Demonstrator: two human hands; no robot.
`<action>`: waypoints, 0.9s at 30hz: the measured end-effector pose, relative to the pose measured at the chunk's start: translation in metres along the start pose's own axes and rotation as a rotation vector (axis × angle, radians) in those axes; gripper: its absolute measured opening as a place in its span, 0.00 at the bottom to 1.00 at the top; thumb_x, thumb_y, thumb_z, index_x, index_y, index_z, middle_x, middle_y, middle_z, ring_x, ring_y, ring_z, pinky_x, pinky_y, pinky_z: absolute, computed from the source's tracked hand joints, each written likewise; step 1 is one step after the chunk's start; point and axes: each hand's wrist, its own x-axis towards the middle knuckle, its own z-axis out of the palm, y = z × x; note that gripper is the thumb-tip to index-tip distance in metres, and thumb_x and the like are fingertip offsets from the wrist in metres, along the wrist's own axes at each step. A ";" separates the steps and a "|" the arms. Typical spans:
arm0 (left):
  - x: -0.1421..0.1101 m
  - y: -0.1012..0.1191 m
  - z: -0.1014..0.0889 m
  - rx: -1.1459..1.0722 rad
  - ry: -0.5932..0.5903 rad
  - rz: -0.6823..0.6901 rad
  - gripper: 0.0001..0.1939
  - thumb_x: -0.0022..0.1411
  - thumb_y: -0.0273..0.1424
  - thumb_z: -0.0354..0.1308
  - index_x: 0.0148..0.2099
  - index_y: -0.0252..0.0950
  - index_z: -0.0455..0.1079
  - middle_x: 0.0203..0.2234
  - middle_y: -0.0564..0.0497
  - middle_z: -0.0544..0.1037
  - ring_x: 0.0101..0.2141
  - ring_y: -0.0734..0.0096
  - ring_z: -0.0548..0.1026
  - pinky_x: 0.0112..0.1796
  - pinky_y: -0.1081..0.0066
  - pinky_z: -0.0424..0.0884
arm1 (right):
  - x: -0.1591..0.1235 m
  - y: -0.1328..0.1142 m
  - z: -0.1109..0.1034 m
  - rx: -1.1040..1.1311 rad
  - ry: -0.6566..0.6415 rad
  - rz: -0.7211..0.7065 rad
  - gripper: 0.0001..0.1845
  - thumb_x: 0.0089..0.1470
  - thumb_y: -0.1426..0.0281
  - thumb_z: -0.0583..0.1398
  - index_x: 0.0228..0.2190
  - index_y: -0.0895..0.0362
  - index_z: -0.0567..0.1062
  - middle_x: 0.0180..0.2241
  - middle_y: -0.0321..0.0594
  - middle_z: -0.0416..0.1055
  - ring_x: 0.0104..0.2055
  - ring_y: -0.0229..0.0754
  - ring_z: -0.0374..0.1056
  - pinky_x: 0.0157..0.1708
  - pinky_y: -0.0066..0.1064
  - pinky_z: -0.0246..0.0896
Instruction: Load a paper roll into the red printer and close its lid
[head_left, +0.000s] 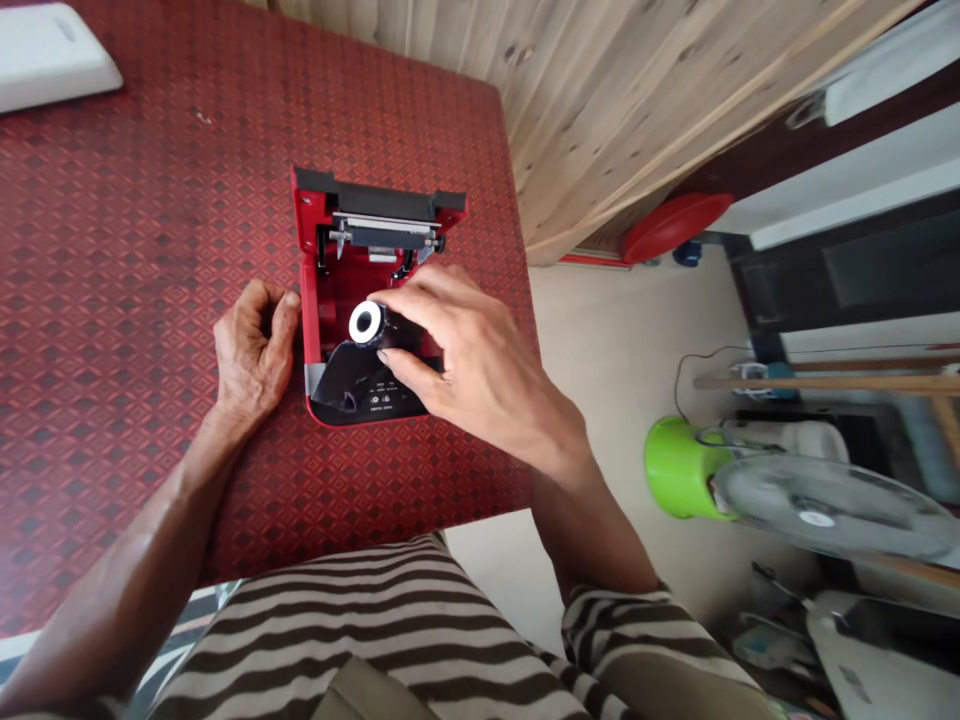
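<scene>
An opened red-and-black machine [309, 315], which looks like a small printer, sits on the table with its lid raised, a grey roller showing under the lid. My right hand [480, 350] pinches a black film roll [365, 323] with a white core between thumb and fingers, over the open compartment. A loose flap of black film [349, 375] hangs from the roll across the front panel, partly covering its printed buttons. My left hand [255, 345] rests on the table, loosely curled with nothing visible in it, its thumb right by the machine's left wall.
The machine stands on a red patterned tabletop [135, 330]. A white object [56, 60] lies at the far left corner. Wooden panelling [600, 90] borders the far side. To the right, on the floor, are a green bucket [679, 468] and a fan [817, 505].
</scene>
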 end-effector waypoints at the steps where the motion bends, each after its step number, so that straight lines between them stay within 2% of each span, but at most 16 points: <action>1: 0.000 0.000 0.000 -0.001 -0.002 -0.003 0.13 0.67 0.39 0.54 0.32 0.38 0.66 0.21 0.57 0.64 0.24 0.76 0.60 0.29 0.69 0.57 | 0.004 -0.002 0.003 -0.064 -0.040 0.003 0.15 0.61 0.78 0.62 0.50 0.60 0.75 0.47 0.47 0.75 0.51 0.50 0.70 0.56 0.46 0.67; 4: 0.000 0.001 0.000 -0.005 -0.006 -0.016 0.13 0.68 0.39 0.54 0.32 0.39 0.66 0.21 0.56 0.65 0.23 0.75 0.59 0.29 0.68 0.57 | 0.015 -0.006 0.011 -0.241 -0.153 0.008 0.12 0.62 0.81 0.58 0.46 0.62 0.76 0.45 0.48 0.77 0.50 0.51 0.71 0.56 0.45 0.66; 7: -0.001 0.001 -0.001 -0.008 -0.012 -0.017 0.12 0.69 0.38 0.55 0.32 0.40 0.65 0.21 0.56 0.65 0.23 0.73 0.60 0.29 0.67 0.58 | 0.025 -0.007 0.016 -0.343 -0.208 0.003 0.13 0.61 0.83 0.55 0.43 0.60 0.75 0.43 0.46 0.78 0.50 0.50 0.72 0.52 0.41 0.66; 13: 0.000 0.001 -0.001 0.003 -0.010 -0.001 0.12 0.68 0.38 0.54 0.32 0.38 0.65 0.21 0.57 0.64 0.23 0.76 0.59 0.28 0.70 0.58 | 0.040 -0.010 0.019 -0.447 -0.292 0.039 0.15 0.63 0.81 0.53 0.42 0.58 0.77 0.41 0.48 0.79 0.46 0.50 0.75 0.40 0.37 0.65; 17: -0.001 0.000 0.000 0.009 -0.013 -0.003 0.13 0.68 0.38 0.54 0.33 0.37 0.66 0.21 0.58 0.65 0.23 0.77 0.59 0.28 0.71 0.58 | 0.050 -0.009 0.022 -0.440 -0.354 0.076 0.20 0.62 0.82 0.50 0.42 0.57 0.80 0.40 0.51 0.80 0.43 0.51 0.77 0.37 0.38 0.65; 22: -0.001 0.000 0.000 0.017 -0.009 -0.010 0.13 0.68 0.40 0.54 0.33 0.38 0.67 0.21 0.58 0.66 0.23 0.77 0.60 0.28 0.70 0.58 | 0.050 -0.003 0.024 -0.436 -0.378 0.072 0.18 0.64 0.80 0.51 0.43 0.56 0.79 0.42 0.48 0.80 0.46 0.52 0.76 0.44 0.40 0.68; 27: 0.000 0.002 -0.001 0.005 -0.016 -0.010 0.12 0.68 0.39 0.54 0.32 0.38 0.67 0.22 0.56 0.67 0.24 0.76 0.62 0.29 0.69 0.59 | 0.024 -0.002 0.008 -0.225 -0.259 -0.102 0.17 0.69 0.79 0.50 0.50 0.62 0.76 0.47 0.46 0.79 0.50 0.46 0.73 0.57 0.39 0.64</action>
